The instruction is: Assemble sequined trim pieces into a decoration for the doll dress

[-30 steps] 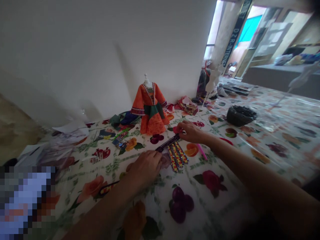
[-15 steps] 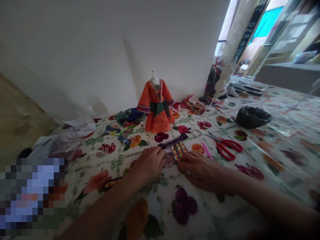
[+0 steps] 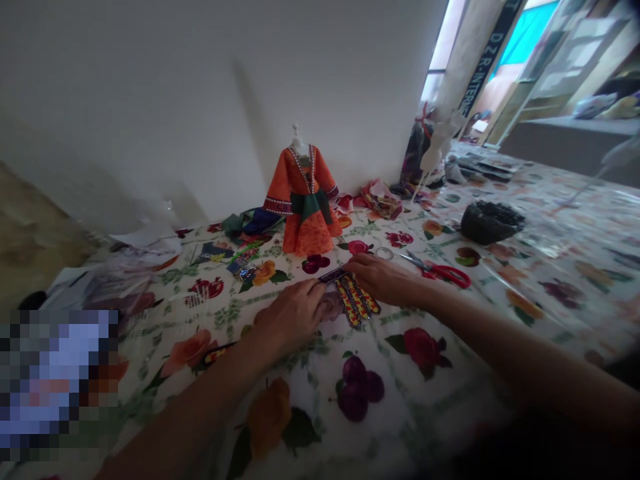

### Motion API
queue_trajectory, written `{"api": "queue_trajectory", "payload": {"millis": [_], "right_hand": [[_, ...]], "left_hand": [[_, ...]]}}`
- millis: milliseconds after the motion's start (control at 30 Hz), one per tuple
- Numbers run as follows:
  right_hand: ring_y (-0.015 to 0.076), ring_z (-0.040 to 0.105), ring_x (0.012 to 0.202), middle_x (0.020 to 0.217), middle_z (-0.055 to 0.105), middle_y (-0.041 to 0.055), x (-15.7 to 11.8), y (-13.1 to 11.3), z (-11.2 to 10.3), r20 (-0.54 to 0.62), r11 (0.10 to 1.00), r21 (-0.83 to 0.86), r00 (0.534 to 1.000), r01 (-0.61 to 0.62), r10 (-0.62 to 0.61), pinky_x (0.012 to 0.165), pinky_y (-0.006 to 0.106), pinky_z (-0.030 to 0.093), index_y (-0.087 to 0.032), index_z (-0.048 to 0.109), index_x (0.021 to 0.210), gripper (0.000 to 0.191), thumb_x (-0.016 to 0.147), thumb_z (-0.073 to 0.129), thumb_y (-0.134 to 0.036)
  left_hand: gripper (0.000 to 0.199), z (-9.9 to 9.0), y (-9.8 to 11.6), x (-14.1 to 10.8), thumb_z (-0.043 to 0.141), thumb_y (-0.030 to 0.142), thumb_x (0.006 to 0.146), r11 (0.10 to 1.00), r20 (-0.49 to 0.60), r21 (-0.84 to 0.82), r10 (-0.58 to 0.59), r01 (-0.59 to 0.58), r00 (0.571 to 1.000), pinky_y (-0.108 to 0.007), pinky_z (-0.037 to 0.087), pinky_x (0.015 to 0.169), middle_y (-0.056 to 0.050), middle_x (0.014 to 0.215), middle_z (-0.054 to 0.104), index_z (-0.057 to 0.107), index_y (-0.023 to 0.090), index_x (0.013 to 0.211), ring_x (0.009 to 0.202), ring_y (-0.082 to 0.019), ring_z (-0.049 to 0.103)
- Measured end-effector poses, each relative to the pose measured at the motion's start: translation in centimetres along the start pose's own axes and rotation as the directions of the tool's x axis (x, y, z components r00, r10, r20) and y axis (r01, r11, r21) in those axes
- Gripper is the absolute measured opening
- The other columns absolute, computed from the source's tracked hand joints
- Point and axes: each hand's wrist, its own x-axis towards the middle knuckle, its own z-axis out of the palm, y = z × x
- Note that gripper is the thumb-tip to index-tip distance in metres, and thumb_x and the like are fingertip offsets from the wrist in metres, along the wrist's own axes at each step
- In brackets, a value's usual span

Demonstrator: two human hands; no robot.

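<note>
A dark purple trim strip lies on the flowered tablecloth, and several yellow-red patterned strips extend from it toward me. My left hand is closed at the left end of the dark strip, its fingertips pressed together there. My right hand is closed over the right end of the same strip, fingers bent down on it and covering the tops of the patterned strips. Behind them stands a small orange and green dress on a white form. Another patterned piece lies beside my left forearm.
Red-handled scissors and a clear ring lie beyond my right hand. A black bowl-like container stands further right. Fabric scraps lie along the wall; plastic and papers are at the left.
My right hand has moved up and away from me, from the side of the patterned strips onto the dark strip, leaving the patterned strips more exposed. The view has shifted slightly.
</note>
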Motion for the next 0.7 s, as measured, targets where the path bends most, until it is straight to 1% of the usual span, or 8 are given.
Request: {"api": "queue_trajectory", "payload": {"millis": [67, 133, 300, 400, 500, 567, 633, 700], "right_hand": [[0.0281, 0.062, 0.109, 0.118, 0.063, 0.017, 0.5, 0.5, 1.0, 0.006, 0.999, -0.034, 1.0, -0.029, 0.029, 0.092, 0.042, 0.05, -0.013, 0.06, 0.128, 0.035, 0.099, 0.042, -0.015], [0.0295, 0.062, 0.109, 0.117, 0.063, 0.0183, 0.6, 0.6, 1.5, 0.009, 0.997, -0.056, 0.999, -0.053, 0.054, 0.091, 0.042, 0.05, -0.011, 0.061, 0.128, 0.035, 0.099, 0.042, -0.015], [0.031, 0.061, 0.109, 0.12, 0.061, 0.0202, 0.4, 0.8, 1.5, 0.019, 0.991, -0.088, 0.994, -0.102, 0.104, 0.089, 0.042, 0.05, -0.01, 0.061, 0.127, 0.035, 0.098, 0.041, -0.015], [0.0299, 0.061, 0.107, 0.119, 0.062, 0.0185, 0.6, 1.2, 1.4, 0.021, 0.989, -0.096, 0.993, -0.116, 0.119, 0.09, 0.042, 0.049, -0.012, 0.059, 0.129, 0.036, 0.098, 0.041, -0.016], [0.0307, 0.061, 0.106, 0.121, 0.06, 0.0202, 0.6, 1.3, 1.2, 0.008, 0.991, -0.083, 0.994, -0.106, 0.107, 0.089, 0.044, 0.05, -0.01, 0.058, 0.13, 0.037, 0.097, 0.042, -0.016], [0.0323, 0.06, 0.108, 0.125, 0.058, 0.0221, 0.3, 1.0, 0.7, -0.016, 0.994, -0.063, 0.996, -0.093, 0.092, 0.09, 0.046, 0.05, -0.008, 0.056, 0.131, 0.039, 0.096, 0.042, -0.015], [0.0324, 0.06, 0.111, 0.129, 0.056, 0.0217, -0.3, 0.3, -0.1, -0.047, 0.997, -0.033, 0.997, -0.069, 0.068, 0.092, 0.047, 0.05, -0.009, 0.054, 0.134, 0.04, 0.096, 0.042, -0.015], [0.0304, 0.061, 0.108, 0.129, 0.057, 0.0192, -1.2, -0.7, -1.1, -0.067, 0.999, 0.012, 0.997, -0.03, 0.031, 0.091, 0.047, 0.051, -0.013, 0.054, 0.135, 0.04, 0.098, 0.041, -0.018]], "left_hand": [[0.033, 0.3, 0.0, 0.1, 0.044, 0.029, 0.101, 1.0, 0.005, 0.003, 0.001, -0.001, 1.0, -0.048, 0.053, 0.098, -0.017, 0.127, 0.066, 0.058, 0.011, 0.126, 0.115, -0.032, 0.064], [0.039, 0.8, -0.2, 0.3, 0.044, 0.031, 0.102, 1.0, 0.0, 0.009, -0.009, 0.009, 1.0, -0.05, 0.051, 0.101, -0.019, 0.13, 0.065, 0.056, 0.009, 0.131, 0.12, -0.034, 0.062], [0.042, 1.8, -0.9, 0.4, 0.044, 0.034, 0.101, 0.999, -0.032, 0.005, -0.031, 0.032, 0.999, -0.055, 0.043, 0.109, -0.021, 0.138, 0.059, 0.055, 0.011, 0.135, 0.131, -0.035, 0.054], [0.041, 1.5, -0.9, 0.3, 0.046, 0.029, 0.099, 0.999, -0.085, -0.005, -0.041, 0.04, 0.996, -0.059, 0.039, 0.111, -0.024, 0.14, 0.058, 0.056, 0.009, 0.133, 0.131, -0.037, 0.053], [0.038, -0.1, -0.5, 0.3, 0.045, 0.024, 0.099, 0.999, -0.176, -0.026, -0.052, 0.048, 0.983, -0.058, 0.038, 0.112, -0.021, 0.14, 0.058, 0.058, 0.01, 0.131, 0.131, -0.035, 0.054], [0.034, -1.8, 0.0, 0.2, 0.044, 0.024, 0.1, 0.998, -0.24, -0.05, -0.056, 0.045, 0.969, -0.053, 0.04, 0.113, -0.018, 0.136, 0.061, 0.061, 0.012, 0.127, 0.129, -0.031, 0.055], [0.031, -3.7, 0.7, 0.1, 0.044, 0.025, 0.101, 0.995, -0.302, -0.09, -0.058, 0.032, 0.952, -0.044, 0.046, 0.108, -0.014, 0.129, 0.065, 0.062, 0.015, 0.124, 0.124, -0.026, 0.059], [0.023, -5.3, 1.5, -0.2, 0.049, 0.025, 0.099, 0.968, -0.435, -0.246, -0.056, -0.059, 0.898, -0.04, 0.051, 0.102, -0.01, 0.118, 0.07, 0.067, 0.019, 0.114, 0.116, -0.024, 0.064]]}}
